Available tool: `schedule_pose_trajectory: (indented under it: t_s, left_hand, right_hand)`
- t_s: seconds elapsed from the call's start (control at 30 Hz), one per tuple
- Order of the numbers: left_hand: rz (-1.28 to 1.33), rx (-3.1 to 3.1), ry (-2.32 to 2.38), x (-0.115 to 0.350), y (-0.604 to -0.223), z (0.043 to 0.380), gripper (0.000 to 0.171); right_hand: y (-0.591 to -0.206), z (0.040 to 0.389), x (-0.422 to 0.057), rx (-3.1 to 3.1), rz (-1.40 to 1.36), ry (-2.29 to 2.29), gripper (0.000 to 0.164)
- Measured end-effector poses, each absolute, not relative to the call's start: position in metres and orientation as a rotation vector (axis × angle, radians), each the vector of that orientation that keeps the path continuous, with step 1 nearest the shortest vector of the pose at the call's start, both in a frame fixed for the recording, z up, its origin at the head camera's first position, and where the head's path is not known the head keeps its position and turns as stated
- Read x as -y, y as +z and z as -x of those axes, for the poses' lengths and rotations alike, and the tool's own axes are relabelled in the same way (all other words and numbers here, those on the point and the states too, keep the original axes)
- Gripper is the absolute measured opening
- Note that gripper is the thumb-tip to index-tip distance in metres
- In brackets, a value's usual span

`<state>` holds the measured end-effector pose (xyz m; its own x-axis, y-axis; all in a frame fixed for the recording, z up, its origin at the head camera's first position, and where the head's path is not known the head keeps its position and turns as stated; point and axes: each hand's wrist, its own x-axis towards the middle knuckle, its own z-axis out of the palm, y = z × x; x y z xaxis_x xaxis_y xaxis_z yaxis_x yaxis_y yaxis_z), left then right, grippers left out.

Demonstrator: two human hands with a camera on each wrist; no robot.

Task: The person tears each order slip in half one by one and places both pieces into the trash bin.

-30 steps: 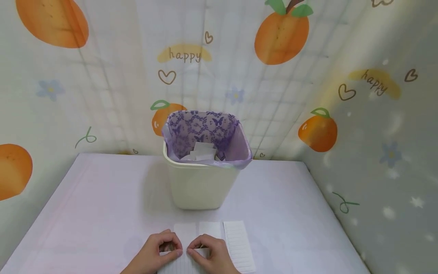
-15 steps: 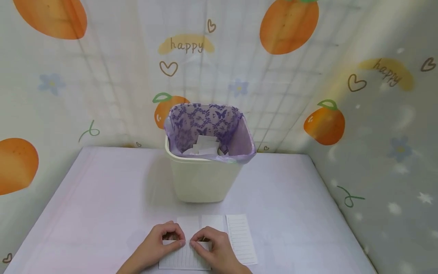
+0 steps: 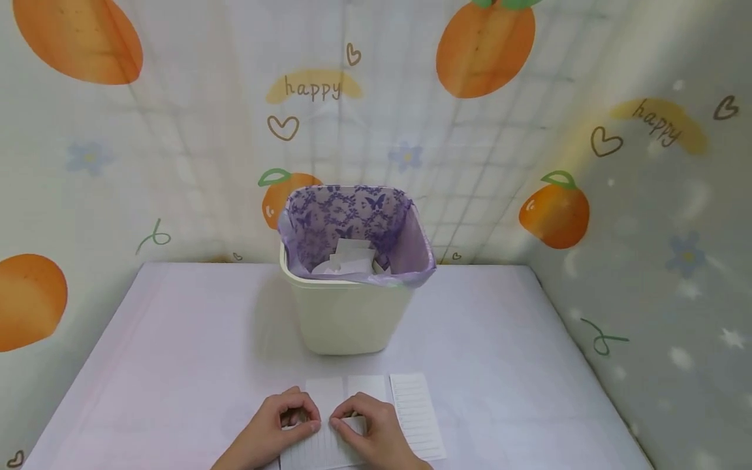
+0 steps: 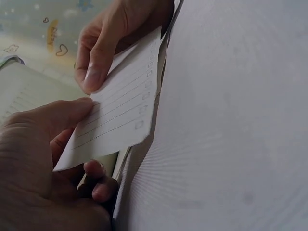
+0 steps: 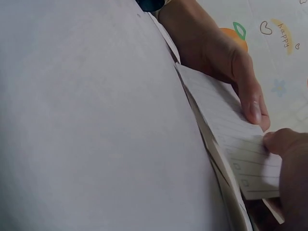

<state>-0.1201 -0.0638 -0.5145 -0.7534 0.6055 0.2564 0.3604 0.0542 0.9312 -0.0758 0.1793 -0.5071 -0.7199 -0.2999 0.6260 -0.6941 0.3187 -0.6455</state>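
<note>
A lined sheet of paper point(image 3: 314, 447) with a row of small checkboxes lies between the two hands at the bottom of the head view. My left hand point(image 3: 279, 424) pinches its far edge between thumb and fingers. Close beside it, my right hand point(image 3: 376, 427) pinches the same edge, the thumb tips a short gap apart. In the left wrist view the sheet point(image 4: 118, 108) appears whole and tilted up, thumbs on its lined face. Beyond the hands lie two pale paper pieces point(image 3: 324, 390), partly covered, and a lined notepad point(image 3: 418, 418) sits right of my right hand.
A cream bin point(image 3: 352, 320) stands mid-table beyond the papers. Its purple butterfly-print liner point(image 3: 346, 212) folds over the rim, with several white paper pieces point(image 3: 354, 258) inside. A fruit-print curtain point(image 3: 205, 130) rises behind the white table point(image 3: 194, 339).
The head view has shifted slightly up and down. Both hands keep their pinch on the sheet, with hardly any movement relative to the notepad.
</note>
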Motion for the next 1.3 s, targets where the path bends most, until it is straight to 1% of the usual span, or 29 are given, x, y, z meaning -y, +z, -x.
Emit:
schedule_pose_trajectory:
  t_s: [0.2, 0.4, 0.67, 0.9, 1.0, 1.3]
  left_hand:
    - [-0.966, -2.153, 1.783, 0.070, -0.517, 0.105, 0.012]
    - [-0.948, -2.243, 1.771, 0.082, -0.512, 0.106, 0.015]
    - [-0.937, -2.235, 1.708, 0.064, -0.509, 0.117, 0.008]
    - [-1.012, -2.279, 1.721, 0.056, -0.509, 0.115, 0.014]
    - [-1.007, -2.287, 1.706, 0.056, -0.508, 0.116, 0.014]
    - [-0.940, -2.288, 1.714, 0.052, -0.503, 0.112, 0.009]
  right_hand:
    - [-0.504, 0.071, -0.176, 2.223, -0.949, 1.384, 0.017]
    - [-0.498, 0.074, -0.165, 2.263, -0.965, 1.445, 0.012]
    - [-0.494, 0.071, -0.179, 2.306, -0.832, 1.454, 0.007]
    - [-0.497, 0.065, -0.181, 2.322, -0.780, 1.493, 0.006]
    - [-0.496, 0.065, -0.181, 2.325, -0.766, 1.457, 0.005]
    - [-0.491, 0.065, -0.182, 2.403, -0.707, 1.441, 0.008]
